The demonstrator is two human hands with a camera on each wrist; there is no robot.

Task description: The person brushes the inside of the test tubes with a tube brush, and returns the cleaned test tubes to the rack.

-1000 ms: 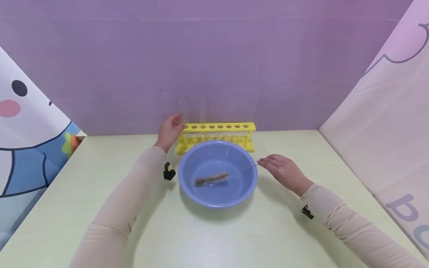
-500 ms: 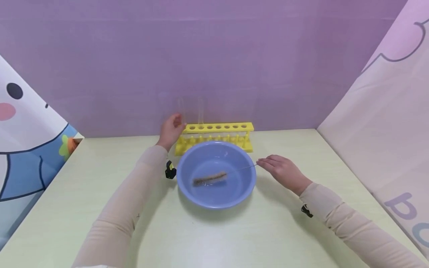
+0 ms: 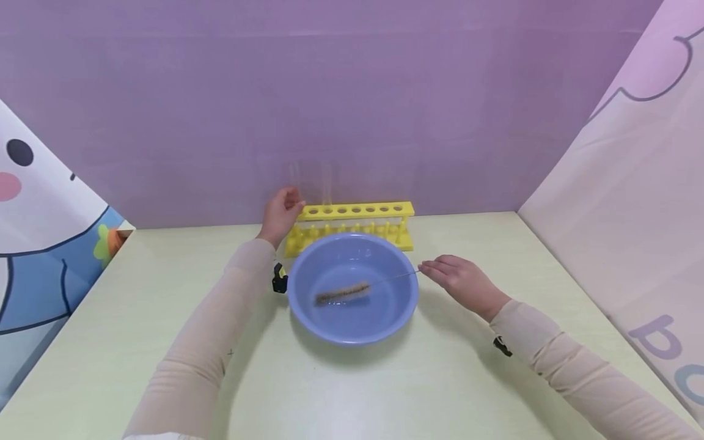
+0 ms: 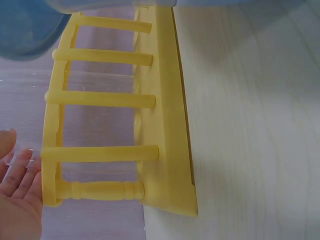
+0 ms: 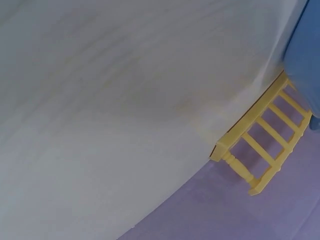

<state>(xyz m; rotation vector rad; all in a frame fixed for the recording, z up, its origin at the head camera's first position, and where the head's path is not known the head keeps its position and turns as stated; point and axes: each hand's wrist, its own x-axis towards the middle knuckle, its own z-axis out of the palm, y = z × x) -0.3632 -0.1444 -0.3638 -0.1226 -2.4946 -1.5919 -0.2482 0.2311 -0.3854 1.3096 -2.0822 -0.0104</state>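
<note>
At the left end of the yellow test tube rack (image 3: 357, 211), my left hand (image 3: 279, 217) holds a clear test tube (image 3: 294, 174) that stands in the end hole. The left wrist view shows its thumb and fingers (image 4: 24, 185) around the glass, just above the top bar. A second clear test tube (image 3: 327, 183) rises from a hole farther right. My right hand (image 3: 464, 282) pinches the thin wire handle of a test tube brush (image 3: 342, 294) at the right rim of the blue basin (image 3: 352, 339). The bristles lie low in the basin, in water.
The basin stands in front of the rack and hides part of its base. A purple backdrop (image 3: 352, 104) rises right behind the rack. Patterned cloth panels close off the left and right sides of the pale table (image 3: 352, 391).
The head view has shifted slightly, so rack and basin appear a little farther left. Both hands keep their holds, and the brush stays in the basin.
</note>
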